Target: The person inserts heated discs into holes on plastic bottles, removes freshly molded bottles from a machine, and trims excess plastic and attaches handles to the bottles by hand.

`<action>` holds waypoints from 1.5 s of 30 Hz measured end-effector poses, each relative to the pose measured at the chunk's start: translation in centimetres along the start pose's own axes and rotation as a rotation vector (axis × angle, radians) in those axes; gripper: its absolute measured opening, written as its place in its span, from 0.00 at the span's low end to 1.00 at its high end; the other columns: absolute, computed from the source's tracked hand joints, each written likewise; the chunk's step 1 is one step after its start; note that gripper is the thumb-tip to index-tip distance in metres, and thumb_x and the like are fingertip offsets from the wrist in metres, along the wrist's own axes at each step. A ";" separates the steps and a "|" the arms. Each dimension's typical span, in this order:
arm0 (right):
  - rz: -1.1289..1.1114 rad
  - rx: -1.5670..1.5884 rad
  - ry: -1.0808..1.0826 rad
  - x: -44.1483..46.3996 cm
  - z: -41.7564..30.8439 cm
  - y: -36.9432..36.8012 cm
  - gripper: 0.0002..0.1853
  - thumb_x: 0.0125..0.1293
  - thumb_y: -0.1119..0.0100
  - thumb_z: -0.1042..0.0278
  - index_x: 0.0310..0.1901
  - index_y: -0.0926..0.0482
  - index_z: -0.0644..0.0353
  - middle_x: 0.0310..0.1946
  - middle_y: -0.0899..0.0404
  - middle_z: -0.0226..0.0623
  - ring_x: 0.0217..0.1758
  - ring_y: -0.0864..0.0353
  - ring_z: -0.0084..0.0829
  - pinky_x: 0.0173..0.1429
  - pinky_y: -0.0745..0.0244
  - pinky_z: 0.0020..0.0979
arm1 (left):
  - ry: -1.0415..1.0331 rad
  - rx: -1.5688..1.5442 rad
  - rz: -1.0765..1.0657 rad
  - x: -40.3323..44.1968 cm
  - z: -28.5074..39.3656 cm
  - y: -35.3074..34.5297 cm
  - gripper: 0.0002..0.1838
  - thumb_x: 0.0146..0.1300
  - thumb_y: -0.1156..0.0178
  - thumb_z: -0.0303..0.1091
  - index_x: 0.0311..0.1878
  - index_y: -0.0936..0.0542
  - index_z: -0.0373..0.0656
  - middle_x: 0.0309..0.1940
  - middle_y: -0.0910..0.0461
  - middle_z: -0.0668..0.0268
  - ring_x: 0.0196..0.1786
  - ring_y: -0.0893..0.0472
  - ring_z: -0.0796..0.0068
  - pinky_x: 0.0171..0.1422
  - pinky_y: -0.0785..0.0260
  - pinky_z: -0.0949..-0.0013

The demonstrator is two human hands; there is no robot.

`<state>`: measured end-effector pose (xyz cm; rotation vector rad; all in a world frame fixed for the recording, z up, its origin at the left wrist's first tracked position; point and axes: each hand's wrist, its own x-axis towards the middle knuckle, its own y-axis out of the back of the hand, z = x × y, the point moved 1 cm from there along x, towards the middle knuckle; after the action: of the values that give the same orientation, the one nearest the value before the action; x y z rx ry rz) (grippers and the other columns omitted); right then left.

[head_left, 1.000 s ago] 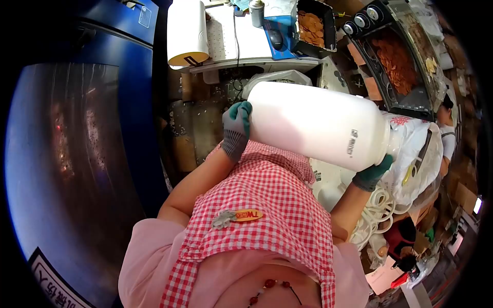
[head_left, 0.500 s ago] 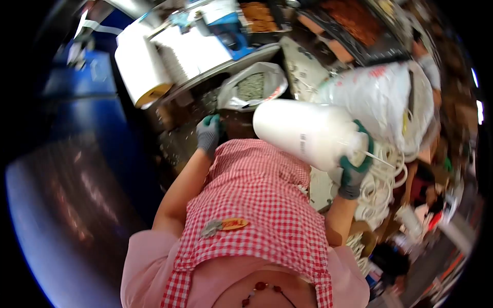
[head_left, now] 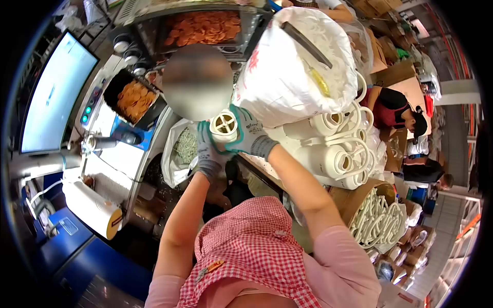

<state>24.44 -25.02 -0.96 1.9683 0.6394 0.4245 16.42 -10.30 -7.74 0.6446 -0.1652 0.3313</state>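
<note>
In front of me a white plastic container [head_left: 224, 134] has its round neck turned toward me, with a cross-shaped piece inside the opening. My left hand [head_left: 206, 149], in a grey and green glove, closes on the left side of the neck. My right hand [head_left: 252, 134], gloved the same way, wraps the right side. The container's body lies beyond the neck and is partly hidden by a blurred round patch. Close by on the right rest several similar white containers [head_left: 328, 160] with round necks and looped white tubes.
A large white sack [head_left: 272, 72] stands beyond my right hand, and an open bag of pale bits [head_left: 186, 146] sits left. Orange-brown pieces fill a black bin [head_left: 134, 100]. A monitor [head_left: 56, 97] stands far left. A box of white tubes [head_left: 377, 218] is right; other people work farther off.
The container has swung from my right side to the front, its neck now toward me. My left hand has come up from beside the apron onto it. The view has shifted right.
</note>
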 end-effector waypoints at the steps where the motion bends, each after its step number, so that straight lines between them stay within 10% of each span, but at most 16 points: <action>1: -0.164 -0.063 0.003 0.1 0.0 3.0 0.50 0.47 0.27 0.43 0.69 0.38 0.57 0.68 0.38 0.51 0.71 0.37 0.48 0.73 0.38 0.44 | 0.081 -0.102 -0.011 1.2 -1.0 -0.6 0.63 0.31 0.18 0.53 0.70 0.41 0.34 0.65 0.37 0.44 0.68 0.35 0.41 0.73 0.42 0.47; 2: -0.239 -0.032 0.072 -0.2 -0.4 7.2 0.44 0.53 0.32 0.44 0.69 0.36 0.56 0.68 0.36 0.47 0.70 0.35 0.44 0.72 0.37 0.45 | 0.066 -0.046 -0.006 1.9 -0.7 -0.7 0.62 0.32 0.19 0.52 0.69 0.40 0.35 0.64 0.36 0.44 0.67 0.34 0.41 0.72 0.40 0.47; 6: 0.661 0.336 -0.002 3.3 4.9 19.8 0.14 0.60 0.31 0.64 0.47 0.18 0.54 0.40 0.16 0.37 0.45 0.18 0.33 0.50 0.24 0.34 | 0.125 0.167 -0.208 2.9 -0.1 -0.6 0.60 0.28 0.19 0.56 0.67 0.35 0.39 0.62 0.32 0.50 0.66 0.33 0.48 0.69 0.36 0.51; 11: 0.201 -0.418 -0.091 15.3 15.3 22.2 0.24 0.60 0.38 0.47 0.56 0.24 0.48 0.53 0.19 0.37 0.55 0.20 0.44 0.57 0.26 0.46 | 0.163 0.065 -0.253 4.7 1.4 0.7 0.52 0.31 0.20 0.55 0.63 0.28 0.43 0.58 0.25 0.61 0.59 0.27 0.56 0.65 0.33 0.57; 15: 0.341 -0.646 -0.177 15.1 14.9 23.8 0.29 0.61 0.36 0.46 0.58 0.24 0.55 0.50 0.18 0.41 0.52 0.19 0.41 0.60 0.27 0.39 | 0.151 0.111 -0.093 6.3 2.4 1.5 0.44 0.38 0.20 0.39 0.61 0.27 0.40 0.61 0.28 0.57 0.62 0.26 0.54 0.68 0.34 0.58; 22: 0.844 0.436 0.303 7.5 10.5 35.5 0.09 0.66 0.48 0.71 0.40 0.20 0.67 0.37 0.17 0.41 0.40 0.20 0.35 0.54 0.27 0.36 | 0.053 0.189 0.202 7.8 0.9 -0.1 0.45 0.32 0.18 0.49 0.57 0.25 0.45 0.55 0.25 0.59 0.62 0.29 0.52 0.65 0.37 0.49; 25: 0.495 1.322 0.609 4.8 3.4 32.8 0.13 0.68 0.55 0.66 0.31 0.24 0.62 0.25 0.30 0.32 0.29 0.31 0.31 0.40 0.32 0.38 | 0.149 0.294 0.046 8.9 1.4 0.3 0.45 0.31 0.20 0.56 0.56 0.24 0.50 0.52 0.25 0.60 0.58 0.28 0.53 0.61 0.37 0.48; 29: 0.464 1.661 0.288 6.1 -3.8 17.2 0.13 0.71 0.51 0.64 0.27 0.31 0.58 0.20 0.39 0.30 0.22 0.39 0.28 0.33 0.36 0.36 | 0.102 0.298 0.059 8.8 0.5 -0.3 0.45 0.30 0.21 0.56 0.57 0.24 0.54 0.54 0.26 0.60 0.58 0.29 0.53 0.62 0.39 0.47; 37: 0.353 1.294 0.400 5.9 -9.8 17.2 0.15 0.67 0.51 0.67 0.21 0.38 0.53 0.19 0.41 0.29 0.20 0.42 0.26 0.29 0.41 0.32 | 0.026 0.132 0.048 9.3 -0.1 0.0 0.43 0.36 0.24 0.61 0.55 0.24 0.49 0.61 0.27 0.62 0.68 0.33 0.58 0.75 0.52 0.42; 41: 0.598 1.038 0.115 8.1 -4.0 2.5 0.05 0.65 0.47 0.76 0.31 0.29 0.63 0.24 0.26 0.39 0.24 0.25 0.35 0.34 0.25 0.36 | -0.019 0.106 0.025 9.2 0.3 0.8 0.42 0.36 0.23 0.58 0.56 0.23 0.47 0.61 0.26 0.59 0.66 0.30 0.54 0.71 0.46 0.45; 45: 0.547 1.148 0.282 8.5 -6.2 9.1 0.08 0.69 0.52 0.72 0.30 0.29 0.61 0.22 0.29 0.37 0.23 0.27 0.32 0.32 0.26 0.36 | -0.016 0.112 0.065 9.5 0.0 0.2 0.42 0.38 0.24 0.59 0.56 0.24 0.46 0.59 0.25 0.59 0.66 0.30 0.54 0.72 0.47 0.45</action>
<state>30.21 -18.96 10.21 3.2462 0.5491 0.7853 25.18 -7.74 -5.25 0.7537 -0.1836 0.4000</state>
